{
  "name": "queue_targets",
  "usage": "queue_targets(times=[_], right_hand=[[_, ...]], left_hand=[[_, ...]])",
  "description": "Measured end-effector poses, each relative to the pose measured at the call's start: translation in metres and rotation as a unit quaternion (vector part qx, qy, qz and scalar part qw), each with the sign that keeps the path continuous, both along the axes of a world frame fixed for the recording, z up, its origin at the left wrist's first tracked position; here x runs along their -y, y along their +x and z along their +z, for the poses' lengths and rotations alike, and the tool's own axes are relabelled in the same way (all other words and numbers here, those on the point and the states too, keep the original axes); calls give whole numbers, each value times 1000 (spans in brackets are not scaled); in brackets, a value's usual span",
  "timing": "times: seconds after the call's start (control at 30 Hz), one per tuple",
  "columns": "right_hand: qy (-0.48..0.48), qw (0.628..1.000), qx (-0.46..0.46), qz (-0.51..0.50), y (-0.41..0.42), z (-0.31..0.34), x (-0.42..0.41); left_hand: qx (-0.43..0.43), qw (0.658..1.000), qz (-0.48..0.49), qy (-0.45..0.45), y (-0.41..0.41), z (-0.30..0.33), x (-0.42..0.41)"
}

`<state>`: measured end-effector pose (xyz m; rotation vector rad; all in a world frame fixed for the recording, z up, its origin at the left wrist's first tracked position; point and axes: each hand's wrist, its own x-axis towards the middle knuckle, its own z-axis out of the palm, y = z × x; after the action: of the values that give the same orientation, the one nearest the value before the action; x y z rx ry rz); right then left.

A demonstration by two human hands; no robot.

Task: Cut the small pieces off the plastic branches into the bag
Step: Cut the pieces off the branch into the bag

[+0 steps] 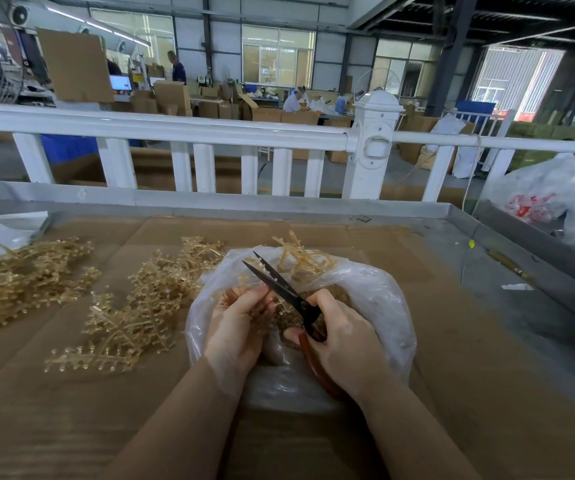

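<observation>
A clear plastic bag (379,303) lies open on the cardboard-covered table, with small amber pieces inside. Over its mouth my left hand (236,327) pinches a translucent amber plastic branch (262,306). My right hand (341,341) grips the red-brown handles of black scissors (279,284). Their blades are parted and point up-left across the branch. Stripped amber stems (301,256) lie on the bag's far rim.
Piles of uncut amber branches (133,306) cover the table to the left, with another heap (19,278) at the far left. A white fence (210,140) stands behind the table. More plastic bags (556,199) sit at the right, beyond the table's metal edge.
</observation>
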<state>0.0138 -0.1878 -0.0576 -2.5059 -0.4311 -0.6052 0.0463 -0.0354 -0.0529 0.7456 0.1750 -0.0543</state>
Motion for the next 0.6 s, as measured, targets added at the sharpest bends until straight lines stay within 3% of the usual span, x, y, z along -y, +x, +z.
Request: queue_targets(times=[0.27,0.6], right_hand=[[-15,1000,-9,5,3,-3,0],[-9,1000,15,-1,-2,-2,0]], left_hand=[[39,999,-29,-18,-3,3,-2],[-12,1000,-11,-19,2,0,-1]])
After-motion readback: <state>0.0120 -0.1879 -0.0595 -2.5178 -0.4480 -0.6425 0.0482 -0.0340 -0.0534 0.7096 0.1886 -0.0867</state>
